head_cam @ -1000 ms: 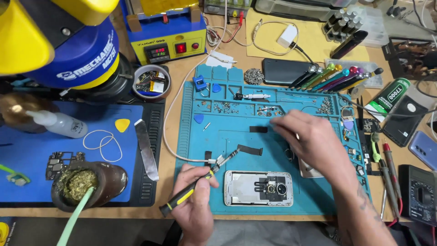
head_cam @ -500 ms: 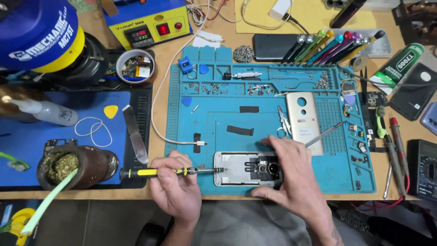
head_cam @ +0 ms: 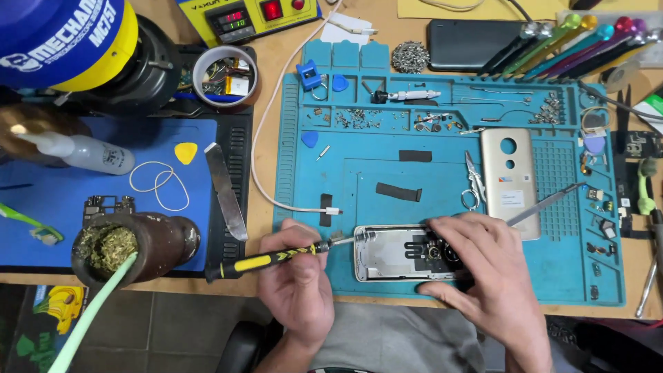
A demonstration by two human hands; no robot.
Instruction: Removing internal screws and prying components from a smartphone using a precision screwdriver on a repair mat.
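Note:
My left hand [head_cam: 298, 283] grips a black and yellow screwdriver [head_cam: 266, 260] lying almost level, its tip at the left end of an opened phone body [head_cam: 394, 254]. The phone body lies on the teal repair mat [head_cam: 442, 179] near the front edge. My right hand [head_cam: 476, 266] rests on the phone's right half and holds it down, covering the camera area. A gold back cover [head_cam: 510, 181] lies just behind my right hand, with a thin metal tool [head_cam: 545, 202] slanting across its lower edge.
Small scissors [head_cam: 472, 182] and black strips [head_cam: 398, 191] lie on the mat, with screws and parts in its top trays. A white cable [head_cam: 266, 131] runs down the mat's left side. A gourd cup with a green straw [head_cam: 131, 249], a metal spatula [head_cam: 224, 190], a squeeze bottle [head_cam: 90, 153] and coloured drivers [head_cam: 573, 38] surround it.
The view has dropped toward the desk's front edge. My left hand turned the screwdriver level and brought its tip to the phone body. My right hand came down from the mat's middle onto the phone.

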